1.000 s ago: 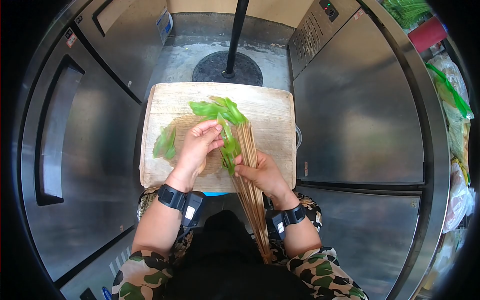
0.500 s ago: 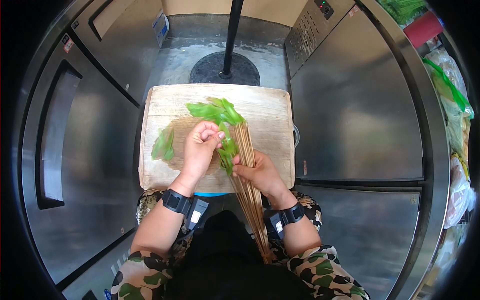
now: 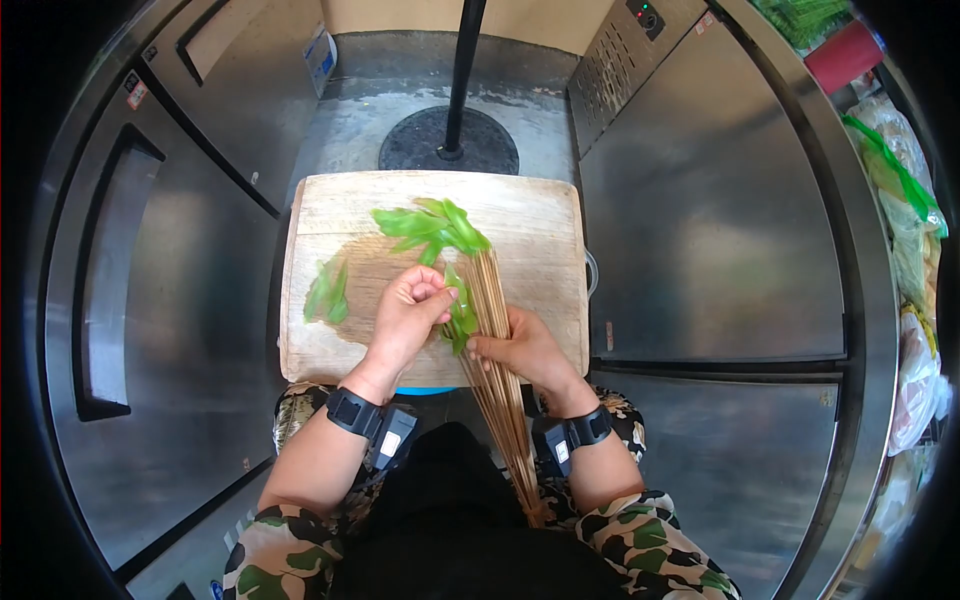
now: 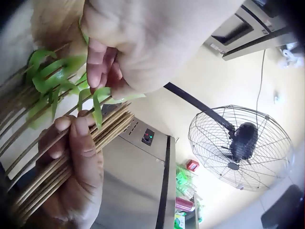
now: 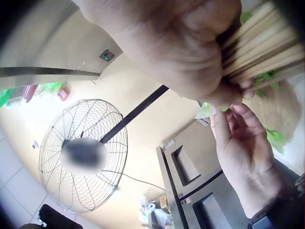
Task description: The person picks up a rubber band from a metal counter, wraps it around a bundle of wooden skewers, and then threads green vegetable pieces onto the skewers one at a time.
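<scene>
In the head view the right hand [image 3: 530, 350] grips a bundle of thin wooden skewers [image 3: 490, 300] that slants down toward the lap. Green leafy slices [image 3: 440, 225] cover the far skewer tips. The left hand [image 3: 408, 312] pinches a green strip [image 3: 458, 295] beside the bundle, just above the right thumb. In the left wrist view the strip [image 4: 97, 107] bends around a single skewer, between the left fingertips and the right hand [image 4: 76, 167]. More green pieces [image 3: 327, 290] lie on the left part of the wooden board [image 3: 530, 205].
Steel cabinets stand at the left [image 3: 190, 300] and right [image 3: 710, 220]. Behind the board is a black round base [image 3: 430, 150] with a pole. Bagged goods [image 3: 915, 380] line the far right. A wire fan [image 4: 240, 148] shows in the left wrist view.
The left hand has come slightly down and toward the right hand with the green strip. The right hand keeps its grip on the bundle, nearly unmoved.
</scene>
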Tool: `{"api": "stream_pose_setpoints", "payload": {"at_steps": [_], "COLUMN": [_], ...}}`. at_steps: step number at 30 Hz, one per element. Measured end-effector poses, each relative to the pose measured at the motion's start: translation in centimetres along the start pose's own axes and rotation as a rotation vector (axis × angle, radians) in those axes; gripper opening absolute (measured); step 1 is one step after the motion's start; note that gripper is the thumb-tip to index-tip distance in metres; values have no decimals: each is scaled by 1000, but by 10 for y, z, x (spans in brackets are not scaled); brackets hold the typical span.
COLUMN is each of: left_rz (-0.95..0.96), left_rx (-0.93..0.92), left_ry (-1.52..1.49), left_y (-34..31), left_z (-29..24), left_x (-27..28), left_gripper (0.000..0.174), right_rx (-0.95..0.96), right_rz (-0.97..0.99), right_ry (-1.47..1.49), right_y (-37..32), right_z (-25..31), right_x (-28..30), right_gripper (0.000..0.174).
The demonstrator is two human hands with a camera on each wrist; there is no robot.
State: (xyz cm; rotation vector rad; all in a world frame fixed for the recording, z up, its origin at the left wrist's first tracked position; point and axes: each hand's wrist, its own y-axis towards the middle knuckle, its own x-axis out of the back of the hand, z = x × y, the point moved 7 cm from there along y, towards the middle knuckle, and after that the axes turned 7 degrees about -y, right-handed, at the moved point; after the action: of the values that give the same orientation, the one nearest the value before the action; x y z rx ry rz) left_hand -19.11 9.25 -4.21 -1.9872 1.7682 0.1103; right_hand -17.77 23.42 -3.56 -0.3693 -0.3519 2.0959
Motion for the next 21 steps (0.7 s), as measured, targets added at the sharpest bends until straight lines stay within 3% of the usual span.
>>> {"api": "stream_pose_setpoints", "payload": {"at_steps": [7,13,16,21], "left_rz": [24,53,76,145], "left_rx": [87,157,191,137], "left_ry": [37,63,110,194], "left_y": [0,-2,-1,8], "left_z": [13,25,37,45], "left_x": [2,4,6,3], "left_gripper": [11,12,13,13], "right_rx": [-29,-15,25,12], "right_rz": [87,44,-95,-27], "right_ry": [6,-45,-236,-60], "right_y": [-1,1,-2,-7], "right_z": [-9,-9,-6,2], "right_x": [-4,-3,9,10], "right_gripper": [29,26,26,26]}}
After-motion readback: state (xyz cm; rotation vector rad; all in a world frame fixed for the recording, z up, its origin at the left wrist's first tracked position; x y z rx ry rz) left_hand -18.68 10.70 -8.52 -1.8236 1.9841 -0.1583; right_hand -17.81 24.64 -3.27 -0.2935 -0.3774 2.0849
